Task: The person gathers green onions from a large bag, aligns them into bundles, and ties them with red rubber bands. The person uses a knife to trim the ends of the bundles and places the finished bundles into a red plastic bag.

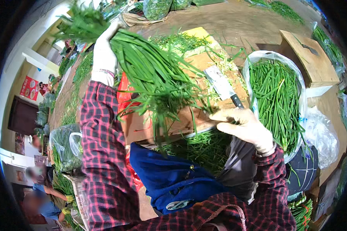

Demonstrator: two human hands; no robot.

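My left hand (107, 46), in a white glove, grips a big bunch of long flat green leaves (150, 63), seemingly garlic chives, raised at the upper left with its ends hanging over a wooden cutting board (199, 62). My right hand (243, 124), also gloved, is at the board's near right corner, thumb and fingers apart, just below the black handle of a cleaver (221, 83). The cleaver lies on the board among pale trimmings (227, 62). Whether the right fingertips touch the drooping leaf ends, I cannot tell.
Right of the board stands a white plastic bag (250, 65) full of chives, with a wooden box (312, 57) beyond it. Clear plastic (321, 135) lies farther right. Cut leaves (208, 147) heap below the board. At the lower left, people (44, 199) handle greens near a filled clear bag (65, 147).
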